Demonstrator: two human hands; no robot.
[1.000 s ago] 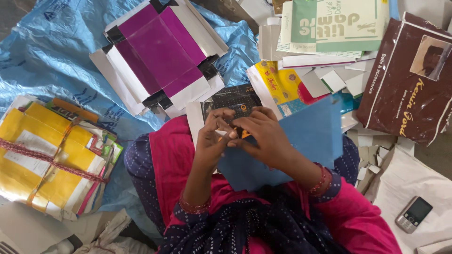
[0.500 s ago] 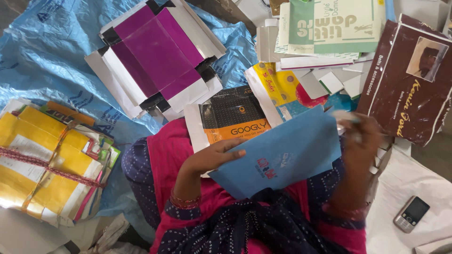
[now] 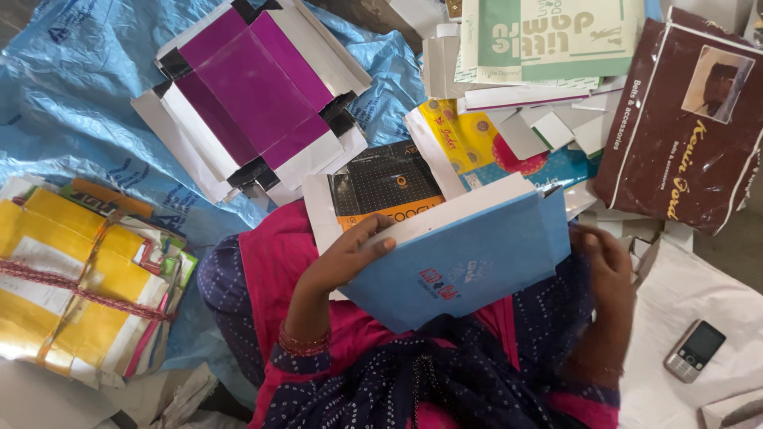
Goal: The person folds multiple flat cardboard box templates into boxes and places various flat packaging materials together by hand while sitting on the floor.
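Note:
A blue paper bag [image 3: 461, 266] with a white folded edge lies tilted across my lap. My left hand [image 3: 346, 258] grips its left edge, thumb on top. At the bag's right end, my right hand [image 3: 608, 266] holds the side fold, fingers partly hidden behind it. Under the bag, on my pink-clad knee, sits a black and orange flat carton [image 3: 385, 191].
A purple and white flattened box [image 3: 254, 95] lies on a blue plastic sheet [image 3: 71, 103] ahead. A tied bundle of yellow bags [image 3: 75, 278] is at left. Brown bag [image 3: 683, 119], green-white bag [image 3: 548, 36] and paper scraps at right; a mobile phone [image 3: 694, 350] lies lower right.
Both hands were together on the blue bag's middle fold. They have spread apart to its two ends, and the bag has turned to lie wide across my lap.

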